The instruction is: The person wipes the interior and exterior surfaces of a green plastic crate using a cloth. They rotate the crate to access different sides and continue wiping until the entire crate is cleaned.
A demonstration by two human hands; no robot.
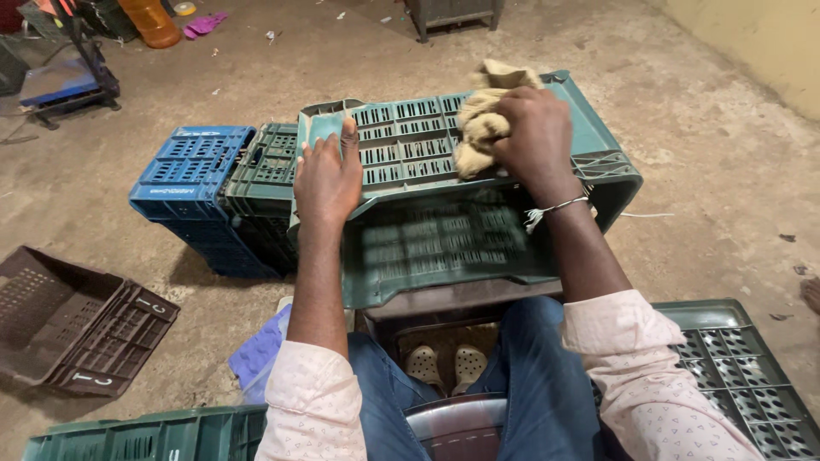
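The right hand [536, 137] clenches a tan rag [483, 119] and presses it onto the slotted underside of an upturned green crate [410, 149]; a thin bangle [559, 207] circles the wrist. The left hand [329, 179] lies open and flat, fingers together, on the crate's near-left corner, holding nothing but steadying it. The crate sits tilted in front of the person's knees, its base facing up and toward the camera, its long axis running from the left hand across to the right and beyond. Past the left hand, a second green crate [260, 192] and a blue crate [192, 175] stand side by side, touching. Further left and nearer the person, a brown crate [77, 320] lies on the concrete floor [709, 128]. Beyond the right elbow rests another green crate [743, 376]; beneath the knees, a pair of beige clogs [446, 365] shows.
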